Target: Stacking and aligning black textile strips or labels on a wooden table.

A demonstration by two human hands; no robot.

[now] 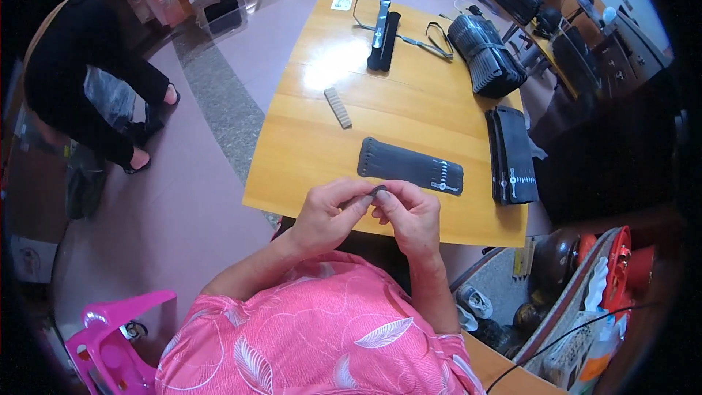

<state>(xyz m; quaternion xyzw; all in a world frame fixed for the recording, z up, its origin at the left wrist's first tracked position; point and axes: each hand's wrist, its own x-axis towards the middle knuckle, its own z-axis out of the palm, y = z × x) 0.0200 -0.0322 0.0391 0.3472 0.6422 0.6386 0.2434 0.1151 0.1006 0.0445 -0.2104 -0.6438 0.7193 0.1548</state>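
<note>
My left hand (333, 213) and my right hand (412, 219) meet over the table's near edge. Thumbs and fingertips of both pinch a small dark piece (376, 191), mostly hidden, so its kind does not show. Just beyond them lies a fanned row of flat black strips (409, 166) with white print at the right end. Farther off, a beige ribbed strip (338, 108) rests at a slant on the wood. To the right, a stack of similar black strips (512, 153) sits along the table's edge.
The yellow wooden table (292, 146) also bears a strapped black bundle (486, 58), a black holder with a shiny strip (382, 36) and a white label (341, 4). Another person (88, 80) bends at the left. A pink plastic chair (117, 336) stands at lower left.
</note>
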